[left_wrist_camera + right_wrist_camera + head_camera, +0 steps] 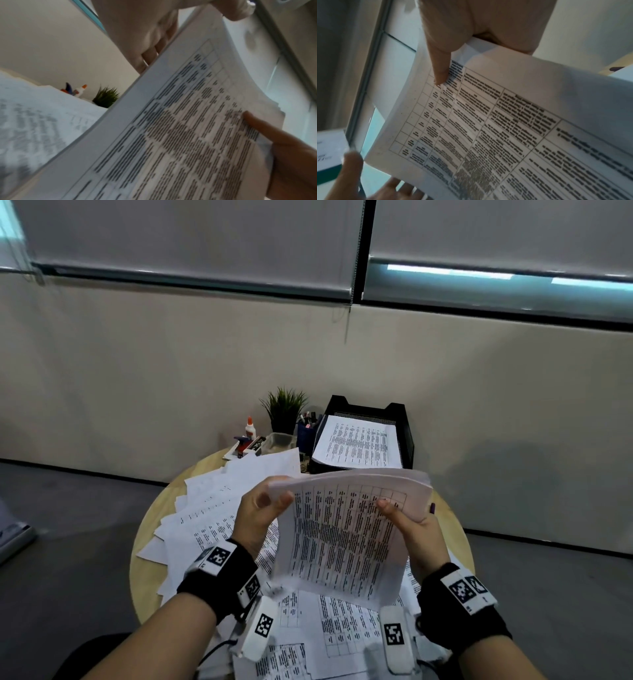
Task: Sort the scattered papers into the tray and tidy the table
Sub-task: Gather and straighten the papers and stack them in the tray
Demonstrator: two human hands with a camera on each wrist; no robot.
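Both hands hold a thick stack of printed papers [346,532] upright above the round wooden table [145,546]. My left hand [274,499] grips the stack's top left edge, and its fingers [150,54] curl behind the sheets. My right hand [397,515] pinches the right side, with the thumb [440,67] lying on the printed table. A black tray [406,436] at the back right holds a printed pile [356,445]. Loose sheets fan out at the left [212,508] and lie under my wrists [325,621].
Behind the papers stand a glue bottle [250,428], a small potted plant [284,409], a blue pen holder [306,434], a clear box [279,441] and small desk items [248,445]. A dark pen [432,508] lies at the table's right edge. A wall rises close behind.
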